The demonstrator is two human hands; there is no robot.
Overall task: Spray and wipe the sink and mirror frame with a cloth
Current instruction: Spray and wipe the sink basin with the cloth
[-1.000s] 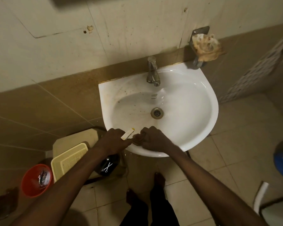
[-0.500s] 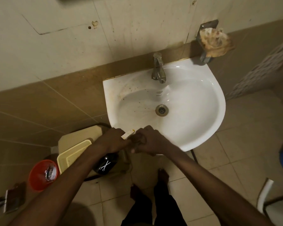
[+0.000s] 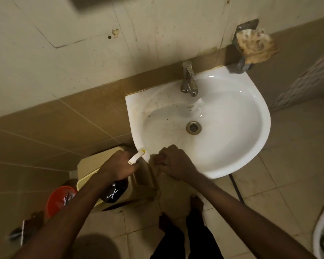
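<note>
While I am watching through the head camera, I am judging the job as barely begun: the sink [image 3: 232,156] is showing dark specks and brownish streaks across its left half and around the drain [image 3: 193,127], so the wiping is mostly left to do, and the mirror frame is sitting out of view, so I cannot tell its state. My left hand [image 3: 120,165] is curling its fingers round the neck of a dark spray bottle [image 3: 113,192] with a scissors mark, the pale nozzle [image 3: 137,156] pointing at the near-left rim. My right hand [image 3: 174,161] is bunching its fingers into a fist at the front rim, seemingly gripping a small tan cloth [image 3: 153,158], though little of it is showing. The basin is hanging from the brown-tiled wall, with the tap [image 3: 189,79] at the back; its right side is looking clean and glossy
</note>
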